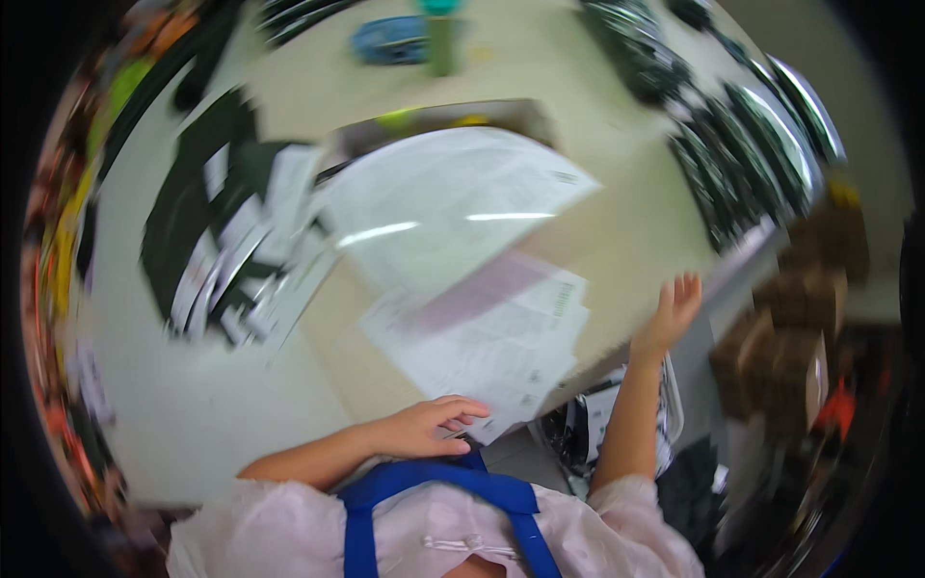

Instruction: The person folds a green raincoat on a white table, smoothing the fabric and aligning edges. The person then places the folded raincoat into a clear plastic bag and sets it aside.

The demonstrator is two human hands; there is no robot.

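Note:
My left hand (434, 427) is at the table's front edge, by the lower corner of the printed sheets (482, 356). Its thumb and fingers are apart, and nothing shows between them. My right hand (677, 303) is over the right edge of the table with its fingers extended upward, holding nothing. Farther back, a large white printed sheet (434, 207) with glossy streaks leans against an open box (535, 118), overlapping the lower sheets. A pinkish translucent band (482, 289) runs between them. Motion blurs the print.
Dark green pieces (183, 231) with white labels (226, 279) lie on the left. Plastic-wrapped dark packages (747, 159) line the right. At the back are a green bottle-like container (440, 43) and a blue bundle (390, 40). A white crate (672, 400) and cardboard boxes (771, 371) are below right.

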